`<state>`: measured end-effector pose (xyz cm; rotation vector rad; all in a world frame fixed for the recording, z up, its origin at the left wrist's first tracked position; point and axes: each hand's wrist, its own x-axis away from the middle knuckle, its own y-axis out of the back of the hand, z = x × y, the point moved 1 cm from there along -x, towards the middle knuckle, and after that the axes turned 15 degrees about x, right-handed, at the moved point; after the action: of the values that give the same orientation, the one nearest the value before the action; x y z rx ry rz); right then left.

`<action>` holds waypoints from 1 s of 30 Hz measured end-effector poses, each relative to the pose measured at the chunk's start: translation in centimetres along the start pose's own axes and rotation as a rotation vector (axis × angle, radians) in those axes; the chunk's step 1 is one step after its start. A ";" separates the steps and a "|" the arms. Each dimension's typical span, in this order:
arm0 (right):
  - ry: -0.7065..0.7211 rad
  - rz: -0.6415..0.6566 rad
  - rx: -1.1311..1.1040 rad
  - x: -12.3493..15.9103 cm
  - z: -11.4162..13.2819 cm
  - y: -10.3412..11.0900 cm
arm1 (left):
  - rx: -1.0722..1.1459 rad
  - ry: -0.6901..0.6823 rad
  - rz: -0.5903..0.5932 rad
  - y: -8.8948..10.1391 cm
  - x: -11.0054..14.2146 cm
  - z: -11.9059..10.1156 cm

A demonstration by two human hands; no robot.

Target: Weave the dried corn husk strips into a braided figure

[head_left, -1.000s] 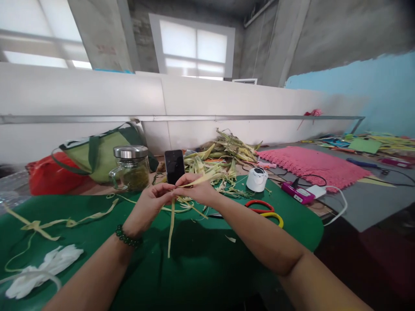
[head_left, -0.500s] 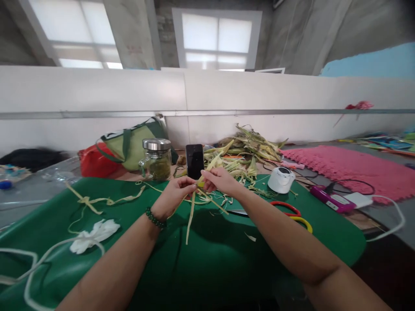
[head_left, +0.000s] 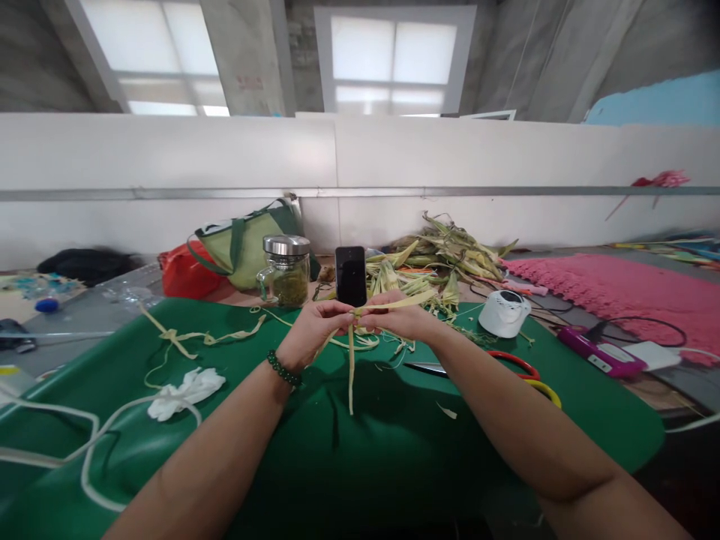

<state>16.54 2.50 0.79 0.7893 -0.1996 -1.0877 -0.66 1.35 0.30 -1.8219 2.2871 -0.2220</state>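
**Pale strips [head_left: 352, 375] pinched between both hands above the bench [head_left: 360, 472]**

The pale strips are held at a small crossing in front of the middle of the bench's far edge. The fingers of the left hand [head_left: 315, 326] are closed narrowly on the crossing, and those of the right hand [head_left: 402, 316] are pinched on it from the other side. One end is seen hanging down toward the near edge; another is stretched out over the right hand. How the strips are joined under the fingertips cannot be told.

Trouble could be caused in several ways. If either pinch is eased, the crossing may be loosened, since no firm knot can be made out. If the pull is too hard, a strip may be split, as the material appears thin and fibrous. The hanging end could be caught on the scissors [head_left: 430, 368], which are laid toward the right edge with the blades pointed inward; they are passed over by the right forearm, so they could also be nudged. Near the left edge, the white cable [head_left: 93, 427] might be snagged by the left forearm. The phone [head_left: 350, 276], stood upright just beyond the hands, could be toppled by a forward knock.
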 end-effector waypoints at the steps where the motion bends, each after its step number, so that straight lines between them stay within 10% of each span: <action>1: -0.002 0.003 0.023 0.0 0.0 0.1 | 0.015 0.016 0.003 0.0 0.1 0.0; 11: 0.031 -0.225 0.024 0.0 0.5 -0.3 | -0.030 -0.054 0.070 -0.1 0.1 0.2; 22: -0.203 -0.225 -0.188 -0.5 -0.1 -0.1 | 0.070 0.030 0.039 -0.3 0.4 -0.2; 30: -0.103 -0.258 -0.156 -0.5 0.0 -0.1 | 0.224 0.173 0.015 -0.6 0.5 -0.4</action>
<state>16.23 2.89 0.87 0.6308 -0.0995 -1.3720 -0.35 0.70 0.78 -1.7315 2.2771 -0.6294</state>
